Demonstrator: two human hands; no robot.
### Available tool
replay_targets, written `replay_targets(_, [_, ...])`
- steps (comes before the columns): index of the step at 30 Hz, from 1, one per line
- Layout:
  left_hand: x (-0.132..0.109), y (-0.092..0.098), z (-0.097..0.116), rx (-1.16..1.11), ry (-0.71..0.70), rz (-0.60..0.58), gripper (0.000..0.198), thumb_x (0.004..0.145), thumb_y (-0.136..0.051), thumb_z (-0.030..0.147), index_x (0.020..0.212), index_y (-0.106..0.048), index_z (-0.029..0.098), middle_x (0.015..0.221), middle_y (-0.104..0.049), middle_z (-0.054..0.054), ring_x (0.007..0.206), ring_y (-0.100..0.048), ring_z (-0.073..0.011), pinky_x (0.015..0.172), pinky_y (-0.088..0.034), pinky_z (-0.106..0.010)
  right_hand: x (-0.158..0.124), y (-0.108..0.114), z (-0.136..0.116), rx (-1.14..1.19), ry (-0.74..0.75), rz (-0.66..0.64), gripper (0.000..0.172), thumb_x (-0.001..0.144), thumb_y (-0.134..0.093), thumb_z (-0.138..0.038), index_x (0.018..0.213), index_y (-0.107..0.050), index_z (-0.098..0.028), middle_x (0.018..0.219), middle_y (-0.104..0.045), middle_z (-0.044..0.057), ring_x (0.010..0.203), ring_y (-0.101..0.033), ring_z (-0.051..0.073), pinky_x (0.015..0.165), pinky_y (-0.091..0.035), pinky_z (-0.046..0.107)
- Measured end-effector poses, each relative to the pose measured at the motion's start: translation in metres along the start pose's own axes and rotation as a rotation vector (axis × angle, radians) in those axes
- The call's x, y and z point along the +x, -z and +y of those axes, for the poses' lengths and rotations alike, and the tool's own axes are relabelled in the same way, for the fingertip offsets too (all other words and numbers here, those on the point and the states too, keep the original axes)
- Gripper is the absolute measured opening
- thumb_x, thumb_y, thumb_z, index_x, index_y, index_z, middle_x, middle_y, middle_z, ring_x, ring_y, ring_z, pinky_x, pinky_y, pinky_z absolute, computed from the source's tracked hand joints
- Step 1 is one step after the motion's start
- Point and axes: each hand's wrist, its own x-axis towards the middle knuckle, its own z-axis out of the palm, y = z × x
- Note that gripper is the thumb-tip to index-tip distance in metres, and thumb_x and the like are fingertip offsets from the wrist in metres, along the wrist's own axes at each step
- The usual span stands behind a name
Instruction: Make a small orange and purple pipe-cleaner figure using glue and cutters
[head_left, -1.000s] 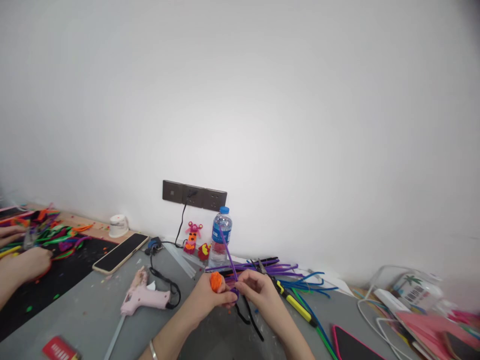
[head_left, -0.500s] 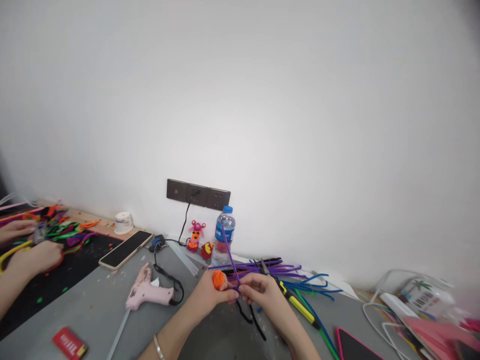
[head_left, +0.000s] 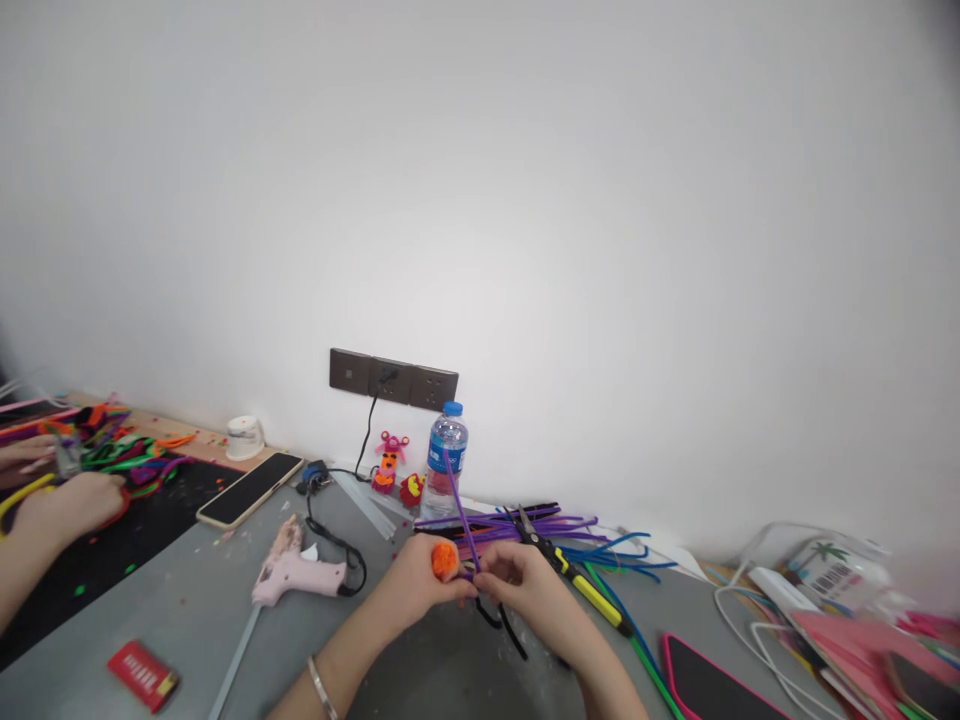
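Observation:
My left hand (head_left: 420, 578) is closed around a small pipe-cleaner figure, with an orange fuzzy part (head_left: 445, 561) showing above the fingers. A purple pipe cleaner (head_left: 459, 500) rises from between my two hands. My right hand (head_left: 517, 583) pinches it near its lower end, close to the left fingertips. Black pipe-cleaner ends (head_left: 513, 632) hang down below the hands. Most of the figure is hidden by my fingers. Just behind stand a water bottle (head_left: 448, 455) and a pile of purple pipe cleaners (head_left: 555, 527).
A pink glue gun (head_left: 304, 577), a red lighter (head_left: 142, 675) and a phone (head_left: 251, 490) lie to the left. Yellow-black pliers (head_left: 592, 590) and a pink-edged phone (head_left: 712, 685) lie right. At far left, a co-worker's hands (head_left: 71, 510) hold yellow-handled scissors.
The view has shifted slightly. My hands stay together on the purple pipe cleaner, and the orange part has turned a little more into view.

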Motion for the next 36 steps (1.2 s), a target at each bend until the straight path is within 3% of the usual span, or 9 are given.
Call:
replay_targets(3, [-0.001, 0.000, 0.002, 0.026, -0.019, 0.001, 0.024, 0.062, -0.076, 0.025, 0.060, -0.053, 0.017, 0.057, -0.052, 0.005, 0.056, -0.048, -0.0113, 0.054, -0.038, -0.023, -0.001, 0.001, 0.000, -0.014, 0.014, 0.008, 0.015, 0.072, -0.062, -0.027, 0.063, -0.054, -0.018, 0.059, -0.048, -0.003, 0.056, -0.041, 0.012, 0.053, -0.029, 0.024])
replay_targets(6, [-0.003, -0.001, 0.005, -0.081, -0.086, 0.009, 0.022, 0.072, -0.070, 0.030, 0.087, -0.062, 0.016, 0.083, -0.064, -0.002, 0.074, -0.058, -0.0161, 0.066, -0.045, -0.026, -0.003, 0.011, 0.001, 0.048, 0.015, -0.010, 0.021, 0.076, -0.062, -0.034, 0.064, -0.055, -0.018, 0.058, -0.046, -0.004, 0.056, -0.039, 0.011, 0.053, -0.028, 0.024])
replay_targets(8, [-0.006, -0.001, 0.007, -0.174, -0.110, -0.001, 0.027, 0.083, -0.059, 0.035, 0.103, -0.058, 0.017, 0.100, -0.063, -0.006, 0.086, -0.059, -0.0183, 0.069, -0.047, -0.027, -0.004, 0.018, 0.003, 0.112, -0.019, -0.009, 0.026, 0.078, -0.063, -0.038, 0.065, -0.054, -0.018, 0.056, -0.046, -0.004, 0.054, -0.039, 0.011, 0.052, -0.026, 0.023])
replay_targets(10, [-0.008, -0.001, 0.010, -0.217, -0.111, -0.034, 0.027, 0.091, -0.044, 0.037, 0.107, -0.055, 0.018, 0.103, -0.061, -0.007, 0.089, -0.059, -0.0188, 0.070, -0.048, -0.028, -0.004, 0.022, 0.003, 0.228, -0.066, 0.019, 0.031, 0.076, -0.067, -0.043, 0.064, -0.053, -0.018, 0.055, -0.046, -0.005, 0.051, -0.036, 0.009, 0.049, -0.024, 0.023])
replay_targets(12, [-0.010, 0.000, 0.013, -0.156, -0.152, -0.038, 0.028, 0.095, -0.036, 0.036, 0.105, -0.055, 0.018, 0.097, -0.062, -0.005, 0.088, -0.059, -0.0186, 0.075, -0.047, -0.029, -0.003, 0.020, 0.002, 0.399, -0.095, 0.040, 0.035, 0.073, -0.070, -0.046, 0.064, -0.052, -0.018, 0.054, -0.045, -0.006, 0.048, -0.033, 0.008, 0.048, -0.021, 0.022])
replay_targets(16, [-0.010, 0.002, 0.018, 0.103, -0.363, 0.016, 0.023, 0.094, -0.043, 0.029, 0.106, -0.060, 0.019, 0.100, -0.064, -0.007, 0.096, -0.058, -0.0205, 0.088, -0.043, -0.032, 0.002, 0.007, -0.002, 0.663, -0.130, 0.010, 0.040, 0.069, -0.076, -0.046, 0.061, -0.048, -0.018, 0.052, -0.043, -0.007, 0.048, -0.029, 0.006, 0.048, -0.019, 0.021])
replay_targets(22, [-0.007, 0.004, 0.017, 0.171, -0.437, 0.033, 0.032, 0.090, -0.049, 0.018, 0.119, -0.062, 0.023, 0.116, -0.067, -0.008, 0.106, -0.060, -0.0209, 0.093, -0.044, -0.031, 0.006, -0.005, -0.002, 0.697, -0.161, 0.027, 0.044, 0.062, -0.079, -0.045, 0.057, -0.044, -0.019, 0.048, -0.042, -0.008, 0.046, -0.026, 0.006, 0.048, -0.016, 0.022])
replay_targets(31, [-0.009, 0.001, 0.020, 0.213, -0.307, 0.039, 0.033, 0.091, -0.048, 0.028, 0.121, -0.062, 0.024, 0.094, -0.073, -0.004, 0.079, -0.064, -0.0182, 0.075, -0.047, -0.027, 0.013, -0.012, 0.009, 0.641, -0.133, 0.093, 0.045, 0.061, -0.077, -0.049, 0.056, -0.044, -0.019, 0.045, -0.041, -0.008, 0.044, -0.026, 0.006, 0.047, -0.013, 0.023])
replay_targets(36, [-0.013, -0.001, 0.017, 0.148, -0.227, -0.068, 0.043, 0.087, -0.054, 0.042, 0.125, -0.056, 0.020, 0.085, -0.067, -0.003, 0.068, -0.056, -0.0159, 0.061, -0.042, -0.024, 0.015, -0.012, 0.013, 0.661, -0.152, 0.112, 0.046, 0.058, -0.077, -0.050, 0.055, -0.043, -0.020, 0.044, -0.042, -0.008, 0.043, -0.026, 0.006, 0.047, -0.015, 0.023])
